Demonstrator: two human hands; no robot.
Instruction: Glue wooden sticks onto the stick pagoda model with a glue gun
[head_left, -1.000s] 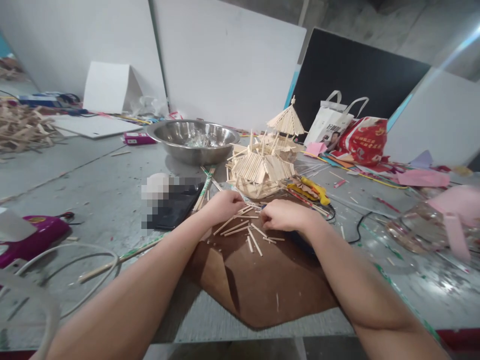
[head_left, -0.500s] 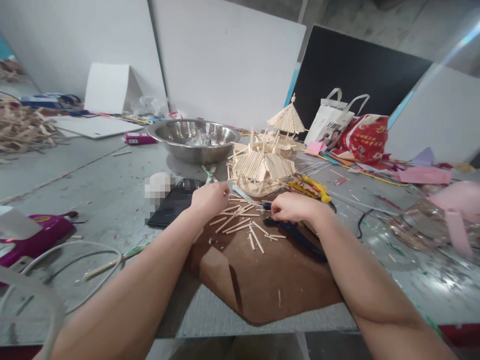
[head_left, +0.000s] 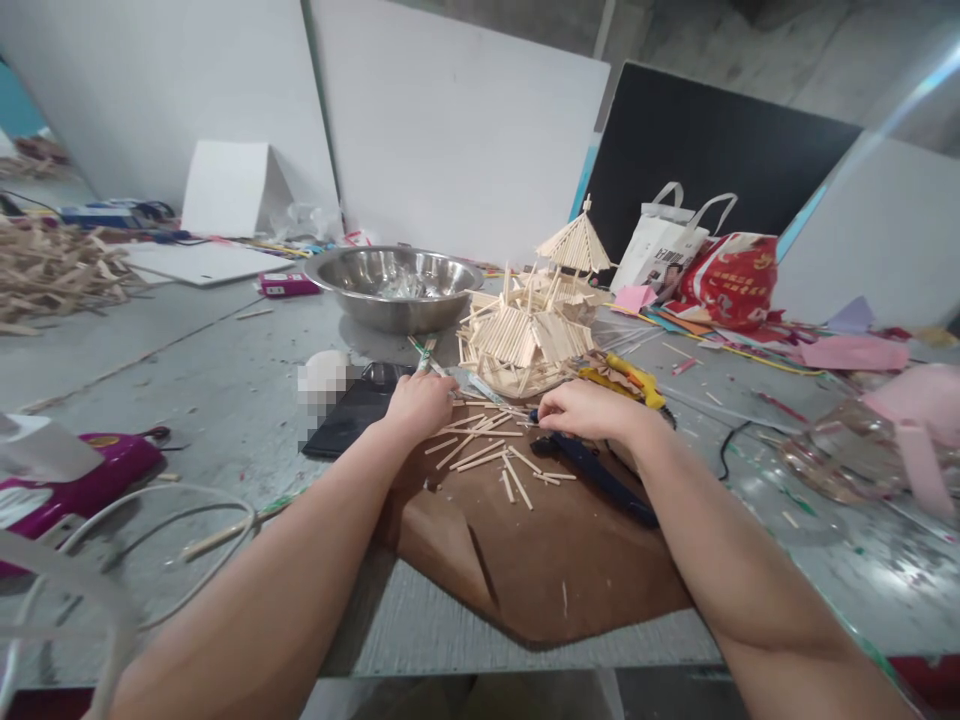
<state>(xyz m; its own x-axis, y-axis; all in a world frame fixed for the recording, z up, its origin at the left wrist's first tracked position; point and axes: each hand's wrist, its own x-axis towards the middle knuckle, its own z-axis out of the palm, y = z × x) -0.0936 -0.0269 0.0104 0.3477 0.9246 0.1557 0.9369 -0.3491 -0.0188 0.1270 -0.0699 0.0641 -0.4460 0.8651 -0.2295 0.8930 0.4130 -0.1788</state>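
Note:
My left hand is closed, its fingertips bent down at the left edge of a spread of thin wooden sticks; whatever it pinches is hidden. Opposite it, my right hand is closed on a small tool with a dark blue end and a thin metallic tip pointing left. Under the right wrist lies a long dark blue handle. The sticks rest on a brown sheet. Just beyond both hands stands a wooden stick pavilion model with a pointed roof.
A steel basin stands behind the left hand, and a black tray-like object lies beside it. Yellow-handled tool sits right of the model. Purple glue gun and white cable lie left; a clear jug stands right.
The view has shifted slightly. My left hand has turned a little, its fingers lower over the sticks; one stick now lies crosswise among them. My right hand stays nearly in place.

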